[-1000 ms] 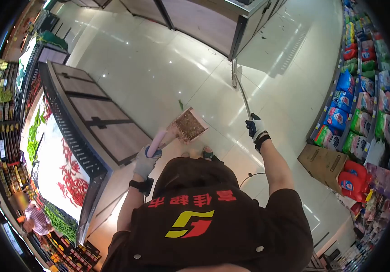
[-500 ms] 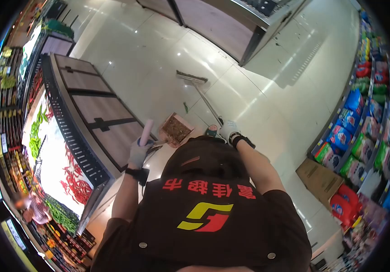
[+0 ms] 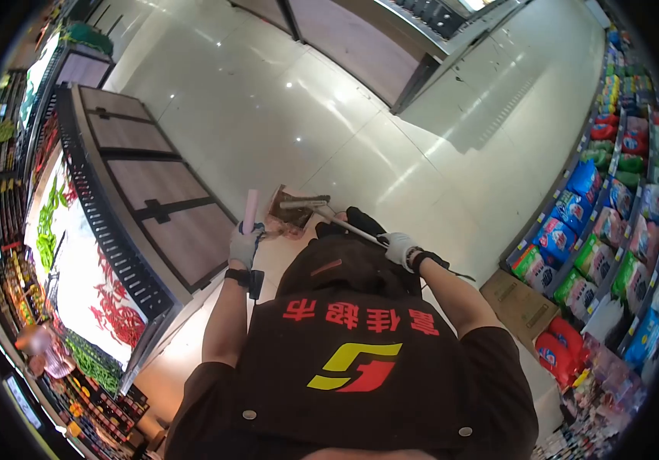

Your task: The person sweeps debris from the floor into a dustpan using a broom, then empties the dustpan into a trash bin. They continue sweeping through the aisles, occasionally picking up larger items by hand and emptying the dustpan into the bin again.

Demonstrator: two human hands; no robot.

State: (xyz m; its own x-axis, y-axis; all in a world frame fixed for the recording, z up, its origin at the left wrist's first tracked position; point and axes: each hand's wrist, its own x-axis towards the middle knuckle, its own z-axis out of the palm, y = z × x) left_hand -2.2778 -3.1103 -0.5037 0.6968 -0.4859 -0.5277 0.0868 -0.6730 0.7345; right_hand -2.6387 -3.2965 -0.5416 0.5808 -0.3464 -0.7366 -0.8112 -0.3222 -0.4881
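Observation:
My left hand (image 3: pixel 245 247), in a pale work glove, is closed around the upright pink handle (image 3: pixel 250 211) of a long-handled dustpan. The pan (image 3: pixel 289 220) rests on the floor just ahead of me, with brownish sweepings inside. My right hand (image 3: pixel 401 250), also gloved, grips the shaft (image 3: pixel 354 228) of a broom, its fingers wrapped round it. The broom head (image 3: pixel 304 204) lies across the pan's mouth and overlaps it in this view. Part of the shaft passes in front of my dark shoe.
A produce stand (image 3: pixel 115 261) with green and red chillies runs along my left. To the right are shelves of bagged goods (image 3: pixel 572 207) and a cardboard box (image 3: pixel 519 304). Another cabinet (image 3: pixel 360 46) stands ahead on the tiled floor (image 3: pixel 237 100). A person (image 3: pixel 54 356) is at far left.
The broom head has come back toward me, from the floor ahead to the dustpan. My right hand has shifted a little right and nearer. The green scrap on the floor no longer shows there.

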